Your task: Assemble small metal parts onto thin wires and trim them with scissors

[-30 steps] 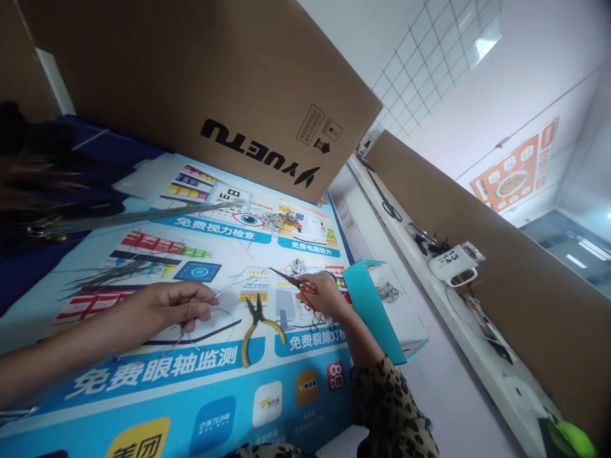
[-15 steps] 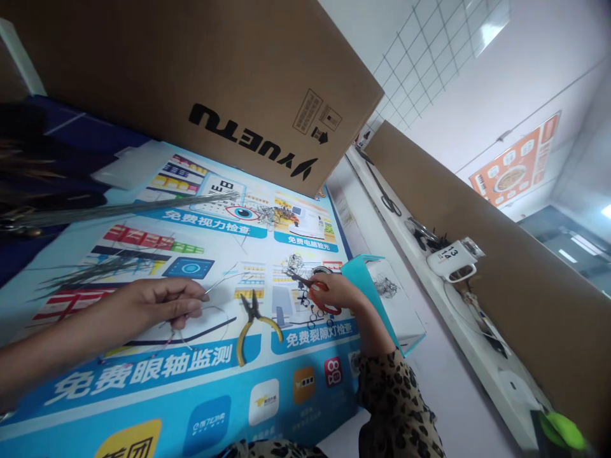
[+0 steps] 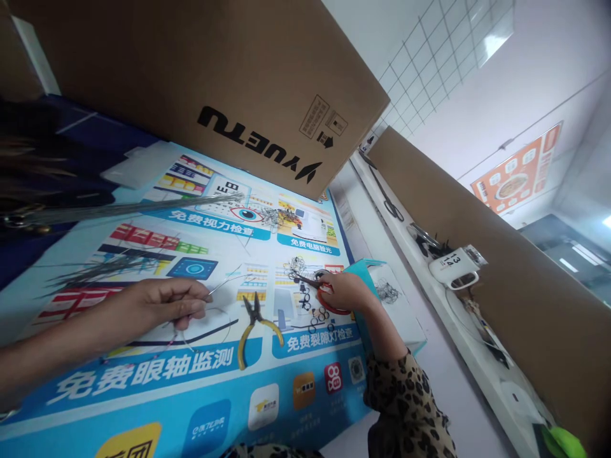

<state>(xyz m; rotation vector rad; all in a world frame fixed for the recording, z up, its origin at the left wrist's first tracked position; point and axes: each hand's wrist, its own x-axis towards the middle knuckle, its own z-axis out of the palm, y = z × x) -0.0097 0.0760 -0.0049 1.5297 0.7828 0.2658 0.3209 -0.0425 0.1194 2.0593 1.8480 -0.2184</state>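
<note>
My left hand [image 3: 174, 304] is closed, with thumb and fingertips pinching a thin wire [image 3: 220, 284] whose end points right. A looser loop of wire hangs below those fingers. My right hand [image 3: 347, 292] grips scissors [image 3: 331, 305] with orange-red handles, and their dark blades point left toward a small wire tangle [image 3: 296, 266]. Small black rings [image 3: 319, 318] lie just below the scissors. Between my hands rest pliers [image 3: 256, 327] with yellow handles, jaws pointing away from me.
Bundled long wires [image 3: 128, 207] and dark cut strands [image 3: 102, 268] lie on the printed sheet at left. A large cardboard box [image 3: 229, 70] stands behind. At right are a teal-edged white box [image 3: 405, 312] and a ledge with a white mug [image 3: 453, 268].
My right hand and the scissors have shifted slightly right, along with a small turn of the view. My left hand keeps its pinch on the wire. The pliers stay put.
</note>
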